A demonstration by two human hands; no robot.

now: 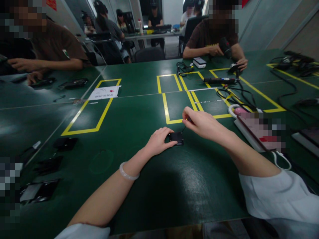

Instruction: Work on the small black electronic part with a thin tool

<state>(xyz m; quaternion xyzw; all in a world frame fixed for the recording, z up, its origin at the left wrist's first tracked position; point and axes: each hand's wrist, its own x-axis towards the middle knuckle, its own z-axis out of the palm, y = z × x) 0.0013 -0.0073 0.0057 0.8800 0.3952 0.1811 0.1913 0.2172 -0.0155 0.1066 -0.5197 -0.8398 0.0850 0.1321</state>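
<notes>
A small black rectangular device (177, 137) lies on the green table in front of me. My left hand (159, 141) pinches it from the left, thumb on the near side and fingers on the far side. My right hand (200, 122) is closed around the dark handle of a small screwdriver (183, 129), to the upper right of the device. The thin shaft slants down to the device's far right corner; whether the tip touches it is too small to tell.
Black parts (65, 144) and a black plastic bag (40, 191) lie at left. Yellow tape rectangles (167, 113) mark the table. On the right are a phone (261, 132), cables (245, 93) and a black pen-shaped electric tool (220, 80). Across the table, a co-worker's hand (216, 50) holds a power drill.
</notes>
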